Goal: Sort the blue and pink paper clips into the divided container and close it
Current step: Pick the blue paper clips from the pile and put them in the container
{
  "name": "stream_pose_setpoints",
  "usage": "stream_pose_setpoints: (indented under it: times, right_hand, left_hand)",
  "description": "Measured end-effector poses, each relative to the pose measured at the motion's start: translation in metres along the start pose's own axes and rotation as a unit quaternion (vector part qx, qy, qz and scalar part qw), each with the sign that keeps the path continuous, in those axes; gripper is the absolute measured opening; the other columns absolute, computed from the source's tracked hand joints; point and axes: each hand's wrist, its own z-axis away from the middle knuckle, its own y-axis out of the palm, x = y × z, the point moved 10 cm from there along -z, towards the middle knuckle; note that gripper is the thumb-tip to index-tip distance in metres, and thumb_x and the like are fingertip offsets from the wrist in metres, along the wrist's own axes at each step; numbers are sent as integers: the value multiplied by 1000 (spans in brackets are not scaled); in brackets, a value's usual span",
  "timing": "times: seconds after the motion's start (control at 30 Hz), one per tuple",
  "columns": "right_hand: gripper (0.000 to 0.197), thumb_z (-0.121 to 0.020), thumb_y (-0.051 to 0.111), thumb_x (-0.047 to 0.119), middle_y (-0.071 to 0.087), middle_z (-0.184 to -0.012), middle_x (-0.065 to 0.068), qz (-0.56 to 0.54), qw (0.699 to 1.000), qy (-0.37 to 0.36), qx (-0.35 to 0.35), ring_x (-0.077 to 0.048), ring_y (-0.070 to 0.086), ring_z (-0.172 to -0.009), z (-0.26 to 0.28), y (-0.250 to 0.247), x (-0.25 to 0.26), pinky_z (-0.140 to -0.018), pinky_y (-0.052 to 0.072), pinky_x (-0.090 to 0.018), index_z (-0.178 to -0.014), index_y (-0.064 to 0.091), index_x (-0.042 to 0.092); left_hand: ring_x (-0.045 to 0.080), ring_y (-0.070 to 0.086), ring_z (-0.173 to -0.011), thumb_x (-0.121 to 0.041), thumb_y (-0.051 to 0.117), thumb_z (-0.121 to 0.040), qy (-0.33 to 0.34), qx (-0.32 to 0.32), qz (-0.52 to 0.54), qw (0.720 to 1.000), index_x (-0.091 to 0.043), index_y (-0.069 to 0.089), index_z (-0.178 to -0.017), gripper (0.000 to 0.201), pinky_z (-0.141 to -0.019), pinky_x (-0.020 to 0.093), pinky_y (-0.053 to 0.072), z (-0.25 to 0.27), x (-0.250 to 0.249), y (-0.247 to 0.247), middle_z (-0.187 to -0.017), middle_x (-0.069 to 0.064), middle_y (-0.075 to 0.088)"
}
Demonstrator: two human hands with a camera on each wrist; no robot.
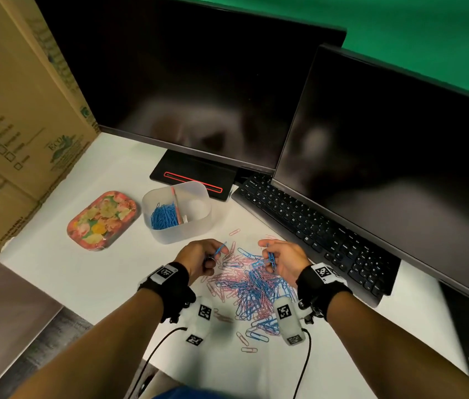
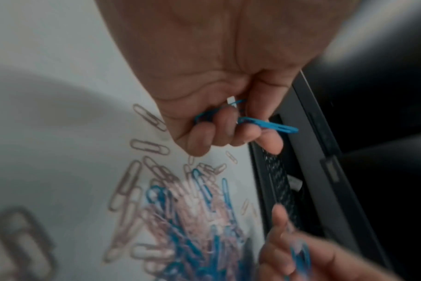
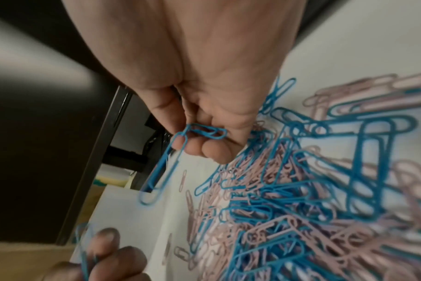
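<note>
A mixed heap of blue and pink paper clips (image 1: 252, 286) lies on the white desk between my hands. My left hand (image 1: 203, 256) hovers at the heap's left edge and pinches blue paper clips (image 2: 264, 124) in curled fingers. At the heap's right edge, my right hand (image 1: 278, 257) grips more blue clips (image 3: 199, 132), one dangling down. Behind the heap stands the translucent divided container (image 1: 170, 236). Its left compartment holds blue clips (image 1: 164, 216); the right compartment looks almost empty. The floral lid (image 1: 101, 216) lies to the container's left.
A black keyboard (image 1: 314, 228) runs along the right of the heap, under two dark monitors (image 1: 198, 82). A monitor stand (image 1: 196, 175) sits behind the container. Cardboard boxes (image 1: 11, 110) wall off the left side. A few stray pink clips (image 1: 246, 345) lie near the desk's front.
</note>
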Motion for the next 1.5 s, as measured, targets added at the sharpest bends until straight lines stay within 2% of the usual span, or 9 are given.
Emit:
stream_pose_setpoints:
  times: [0.27, 0.4, 0.53, 0.7, 0.8, 0.93, 1.07, 1.33, 1.5]
  right_hand:
    - [16, -94, 40, 9, 34, -58, -3, -160, 985, 69, -17, -18, 37, -52, 12, -7, -15, -46, 39, -26, -98, 55, 4]
    - [16, -94, 49, 20, 37, -56, 2, -39, 992, 90, -80, -10, 31, -39, 15, -35, -24, -37, 22, -15, -85, 58, 10]
    - [21, -92, 54, 23, 42, -56, 0, 35, 987, 99, -123, -10, 32, -34, 20, -61, -25, -36, 20, -12, -76, 59, 11]
    - [14, -89, 46, 10, 42, -58, -4, 84, 974, 113, -177, -13, 30, -34, 28, -89, -22, -42, 21, -12, -77, 52, 12]
    - [14, -87, 46, 13, 40, -57, -3, 209, 956, 82, -187, -15, 31, -37, 28, -93, -10, -42, 24, -15, -73, 49, 13]
    - [24, -83, 60, 31, 63, -76, -8, 520, 833, 28, -186, -24, 56, -67, 33, -78, 8, -63, 43, -23, -82, 67, 8]
    - [23, -78, 67, 35, 62, -85, -7, 555, 811, 36, -180, -26, 58, -73, 36, -67, 0, -66, 45, -24, -81, 61, 14]
    - [2, -83, 55, 12, 67, -103, -13, 586, 793, 44, -161, -30, 62, -83, 31, -53, 0, -67, 47, -26, -82, 54, 11]
    - [26, -87, 49, 18, 50, -70, -4, 594, 793, 23, -130, -24, 48, -64, 36, -52, -3, -52, 35, -23, -64, 36, 13]
  left_hand:
    - [15, 28, -43, -31, 40, -94, -59, 14, 72, 996, -17, 43, -64, 34, -49, 24, 21, -2, 10, 19, -54, 0, 37]
    - [17, 27, -46, -21, 40, -91, -10, -22, -114, 993, -13, 46, -64, 28, -48, 23, 22, -9, -1, 19, -53, 2, 35]
    - [18, 32, -43, -42, 40, -93, -2, -33, -171, 985, -14, 49, -57, 46, -48, 24, 27, -18, -9, 31, -48, -1, 39]
    - [35, 55, -74, -30, 42, -78, 41, -63, -300, 951, -7, 59, -81, 29, -72, 39, 45, -27, -29, 40, -85, 19, 59]
    - [30, 60, -89, -24, 49, -88, 109, -59, -439, 890, -17, 63, -94, 17, -77, 32, 48, -27, -42, 52, -100, 11, 67]
    - [28, 58, -108, -22, 54, -89, 132, -18, -648, 750, -24, 56, -114, 26, -92, 36, 48, -32, -35, 67, -120, 6, 55]
    - [33, 59, -106, -20, 54, -90, 131, -13, -710, 692, -18, 59, -114, 25, -91, 42, 50, -31, -29, 71, -120, 10, 50]
    - [30, 59, -104, -18, 53, -86, 120, -24, -667, 735, -16, 63, -101, 18, -88, 36, 51, -29, -27, 64, -115, 9, 59]
    - [25, 63, -94, -16, 61, -78, 125, -39, -583, 802, -24, 63, -76, 8, -77, 27, 51, -22, -34, 50, -97, 2, 69]
